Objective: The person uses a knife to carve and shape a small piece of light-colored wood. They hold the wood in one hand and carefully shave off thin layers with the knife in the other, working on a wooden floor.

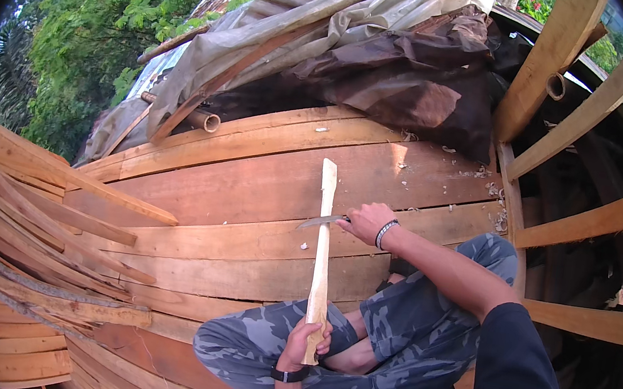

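Observation:
A long pale piece of wood (320, 262), shaped like a tool handle with a notched, slanted far end, points away from me over my crossed legs. My left hand (304, 343) is wrapped round its thick near end. In my right hand (368, 223) is a knife, whose grip is mostly hidden by the fingers. The knife's curved blade (316, 221) points left and lies across the upper part of the wood. Whether the edge is biting into the wood cannot be made out.
I sit on a plank floor (260, 235) scattered with wood shavings (494, 192). Stacked boards (37, 215) curve along the left. Upright beams (549, 64) and slats stand at the right, with a dark gap behind. Crumpled tarpaulin (412, 75) and a bamboo pole (210, 122) lie at the far edge.

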`<state>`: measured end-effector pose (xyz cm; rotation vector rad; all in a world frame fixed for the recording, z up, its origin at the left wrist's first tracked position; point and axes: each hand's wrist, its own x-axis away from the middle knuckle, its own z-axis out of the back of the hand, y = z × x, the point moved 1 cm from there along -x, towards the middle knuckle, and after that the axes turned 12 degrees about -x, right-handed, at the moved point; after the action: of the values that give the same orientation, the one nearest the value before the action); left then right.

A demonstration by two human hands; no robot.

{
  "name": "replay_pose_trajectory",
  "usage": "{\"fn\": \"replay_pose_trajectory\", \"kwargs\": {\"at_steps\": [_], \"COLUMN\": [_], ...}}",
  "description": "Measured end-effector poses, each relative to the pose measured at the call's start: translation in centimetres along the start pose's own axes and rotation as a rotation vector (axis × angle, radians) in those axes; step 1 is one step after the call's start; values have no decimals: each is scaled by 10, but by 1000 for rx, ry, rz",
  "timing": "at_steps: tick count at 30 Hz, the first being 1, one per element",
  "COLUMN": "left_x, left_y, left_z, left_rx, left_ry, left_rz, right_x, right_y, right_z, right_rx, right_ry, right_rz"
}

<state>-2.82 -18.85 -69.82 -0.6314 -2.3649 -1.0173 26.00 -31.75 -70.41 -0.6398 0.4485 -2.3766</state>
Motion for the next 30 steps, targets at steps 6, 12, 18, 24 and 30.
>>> {"fn": "replay_pose_trajectory", "kwargs": {"at_steps": [6, 12, 18, 24, 30], "left_x": [1, 1, -2, 2, 0], "left_y": [3, 1, 3, 0, 1], "left_z": [3, 0, 0, 1, 9], "left_rx": [25, 12, 23, 60, 115], "left_ry": [-6, 0, -38, -46, -74], "left_rz": [-1, 0, -19, -21, -32], "right_x": [4, -13, -20, -6, -4], "right_y": [-11, 9, 19, -1, -10], "right_z": [-3, -9, 9, 0, -10], "right_rx": [21, 1, -6, 21, 19], "right_ry": [-36, 31, 39, -16, 23], "right_rz": [98, 1, -37, 33, 131]}}
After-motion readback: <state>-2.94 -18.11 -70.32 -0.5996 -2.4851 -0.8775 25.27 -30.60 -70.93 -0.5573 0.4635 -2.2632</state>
